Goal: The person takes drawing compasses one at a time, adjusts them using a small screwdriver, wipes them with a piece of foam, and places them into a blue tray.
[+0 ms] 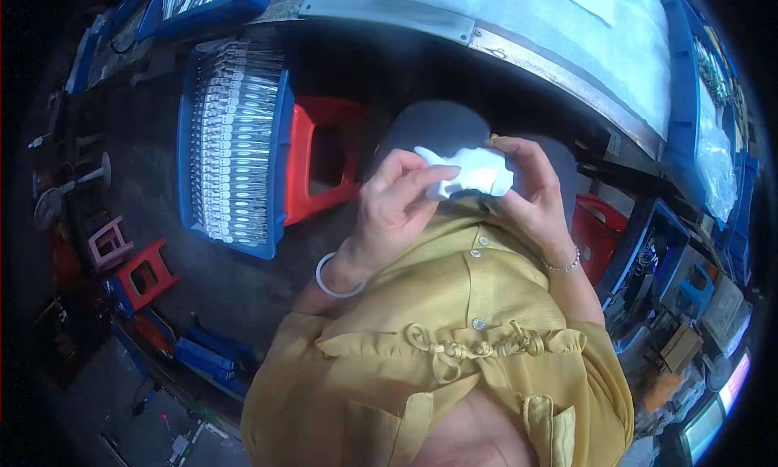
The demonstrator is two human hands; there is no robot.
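Over my lap, both hands hold a small white crumpled piece [480,172], which looks like cloth or soft tissue; its exact kind I cannot make out. My left hand [401,193] pinches its left side between thumb and fingers. On the other side, my right hand [531,190] grips the right end, with the fingers curled over the top and the thumb below. A small yellowish spot shows by the right fingertips, too small to name. Part of the white piece is hidden behind the fingers.
Left of me, a blue crate [281,159] of white-handled metal pieces in rows rests on a red stool [301,203]. Ahead runs the edge of a pale worktable [559,62]. Blue bins [685,102] stand at the right, and another red stool [139,274] lies farther left.
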